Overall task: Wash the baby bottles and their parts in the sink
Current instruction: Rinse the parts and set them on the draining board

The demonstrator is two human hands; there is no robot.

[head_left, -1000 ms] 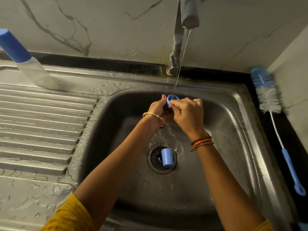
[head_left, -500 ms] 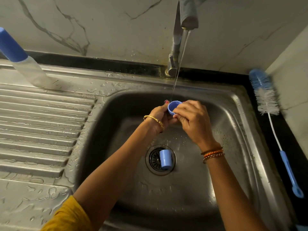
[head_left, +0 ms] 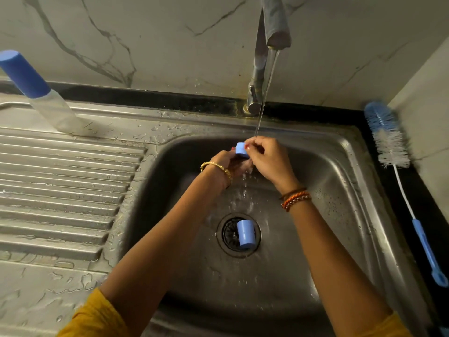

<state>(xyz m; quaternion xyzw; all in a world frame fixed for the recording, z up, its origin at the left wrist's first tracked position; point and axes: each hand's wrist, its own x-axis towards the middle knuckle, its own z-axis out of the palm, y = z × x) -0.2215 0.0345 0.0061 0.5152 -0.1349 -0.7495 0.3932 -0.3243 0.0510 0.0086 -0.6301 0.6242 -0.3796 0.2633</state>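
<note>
Stainless-steel sink (head_left: 340,166) set into a worktop (head_left: 413,190) with a black edge; basin wet, with droplets across the floor and walls; round drain (head_left: 228,235) at basin centre. Ribbed steel drainboard (head_left: 60,190) to the left of the basin, streaked with standing water near the front edge. Marble-patterned wall (head_left: 145,32) with grey veins behind the sink; a plain light wall panel at the right corner.

Tap (head_left: 272,25) mounted on the back rim, running; thin stream (head_left: 264,93) falling onto the hands over the rear part of the basin.

Small blue cap (head_left: 241,149) held under the stream, above the basin, between both hands; left hand (head_left: 227,164) curled round it from below, fingers mostly hidden behind the cap; right hand (head_left: 267,159) pinching it with thumb and fingertips from the right. Gold bangle (head_left: 216,167) on the left wrist; orange and dark bracelets (head_left: 295,199) on the right wrist; yellow sleeves at the bottom edge.

Second blue cap (head_left: 246,233) lying on its side on the drain, well below the hands.

Baby bottle (head_left: 46,103) with a blue lid standing on the back left of the drainboard, leaning in the wide-angle view.

Bottle brush (head_left: 388,139) with blue and white bristles and a blue handle lying on the black worktop strip right of the sink, bristles toward the wall.
</note>
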